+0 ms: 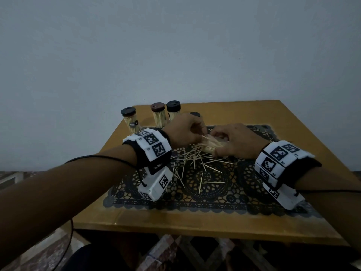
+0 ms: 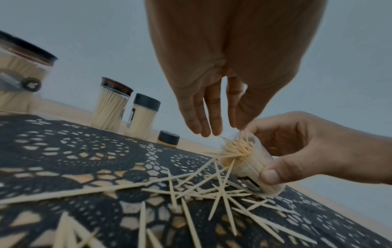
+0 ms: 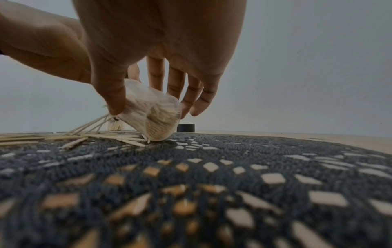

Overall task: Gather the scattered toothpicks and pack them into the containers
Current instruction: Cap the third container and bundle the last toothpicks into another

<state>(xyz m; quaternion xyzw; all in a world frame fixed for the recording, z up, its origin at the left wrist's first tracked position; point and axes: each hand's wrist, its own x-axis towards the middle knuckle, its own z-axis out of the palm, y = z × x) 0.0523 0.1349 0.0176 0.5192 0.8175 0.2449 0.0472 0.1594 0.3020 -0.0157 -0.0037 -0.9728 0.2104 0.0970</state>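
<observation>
Two hands | right hand [image 2: 314, 151] clasps tilted container [image 2: 246, 161] | left hand [image 2: 214, 94] pinches toothpicks [image 2: 243, 134]

Both forearms are bare, with no sleeves. The left wrist [image 1: 149, 147] wears a wide black band, covered on top by white square panels. Each panel carries a black square marker with a blocky white pattern, and small letters stand beside them, too small to read. Under this wrist hangs a white box-shaped camera housing [image 1: 155, 184], also printed with such markers, at about 6 o'clock from the band. A thin black cable [image 1: 101, 157] runs from the band along the left forearm. The right wrist [image 1: 283, 163] has the same black band, white marker panels and white housing [image 1: 283, 197] below, with a thin black cable [image 1: 328, 191] too.
</observation>
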